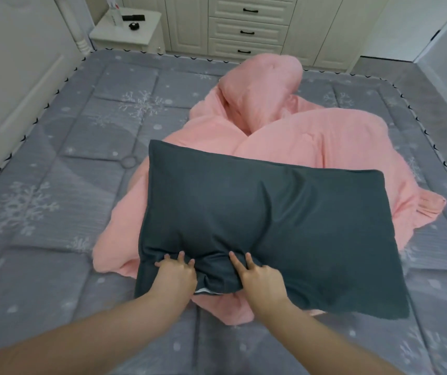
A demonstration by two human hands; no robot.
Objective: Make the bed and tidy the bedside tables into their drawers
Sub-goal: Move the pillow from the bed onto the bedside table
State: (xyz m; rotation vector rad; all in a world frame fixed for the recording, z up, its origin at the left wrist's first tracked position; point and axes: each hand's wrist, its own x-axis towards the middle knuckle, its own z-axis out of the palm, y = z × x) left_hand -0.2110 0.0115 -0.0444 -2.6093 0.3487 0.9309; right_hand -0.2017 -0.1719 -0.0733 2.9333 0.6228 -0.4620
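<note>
From the head camera, the dark grey pillow (265, 226) lies across the crumpled pink duvet (292, 136) in the middle of the bed (54, 158). The left hand (176, 274) and right hand (263, 282) both grip its near edge close together, fingers (234, 259) curled into the bunched fabric, which puckers between them. A sliver of white inner shows at the open seam just below the hands.

The pillow looks soft, light and floppy; held only by the cover at one edge, it will probably sag and swing, and the inner could slide toward the opening. Taking hold further apart, near the two corners, would likely carry it flatter.

The duvet under it is bulky and loosely heaped, so it should drag rather than lift cleanly and needs the pillow off it first. At the far left corner stands the bedside table (127, 28) with a bottle (111, 9) and small dark items (134, 26) on top. A chest of drawers (249, 28) stands beyond the bed's far edge.
</note>
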